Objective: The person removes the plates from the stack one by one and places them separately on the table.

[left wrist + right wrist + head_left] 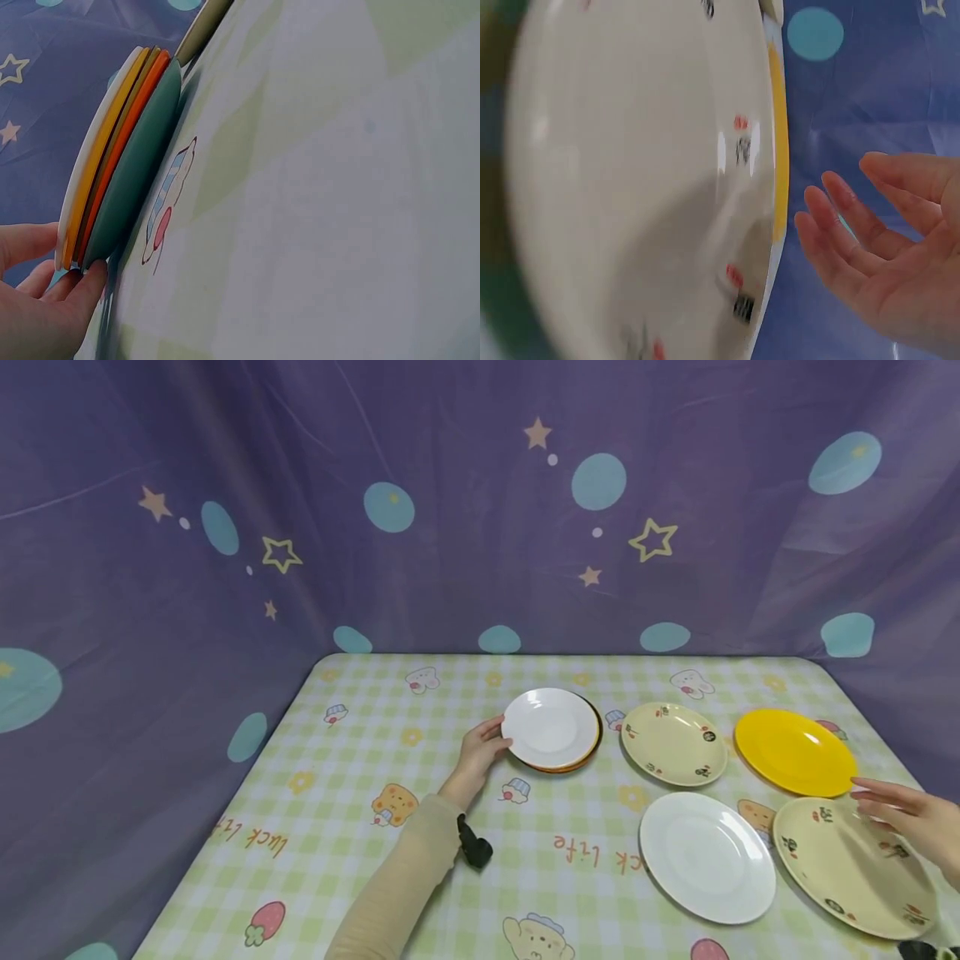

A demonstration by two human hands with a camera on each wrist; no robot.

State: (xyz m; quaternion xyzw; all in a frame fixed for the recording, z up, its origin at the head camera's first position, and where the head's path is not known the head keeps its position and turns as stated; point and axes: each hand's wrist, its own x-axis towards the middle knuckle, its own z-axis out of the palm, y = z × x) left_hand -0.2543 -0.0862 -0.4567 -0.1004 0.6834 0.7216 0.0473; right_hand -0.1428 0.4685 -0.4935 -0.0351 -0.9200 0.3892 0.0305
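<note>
My left hand [480, 755] pinches the near-left rim of a stack of plates, thumb on the upper rim and fingers under the bottom. On top lies a small white plate [551, 727]. In the left wrist view the layers below show as yellow and orange edges, with a green plate [142, 172] lowest. My right hand [911, 820] hovers over a large cream patterned plate [843, 877], its fingers extended and holding nothing. Its fingertips are near the rim of a yellow plate [795, 752]. Whether they touch that rim, I cannot tell.
A smaller cream patterned plate [673, 745] lies right of the stack. Nearer to me is a white plate [707, 858]. All rest on a green checked tablecloth [330, 827] with cartoon prints. A purple curtain [465, 577] hangs behind the table and along its left side.
</note>
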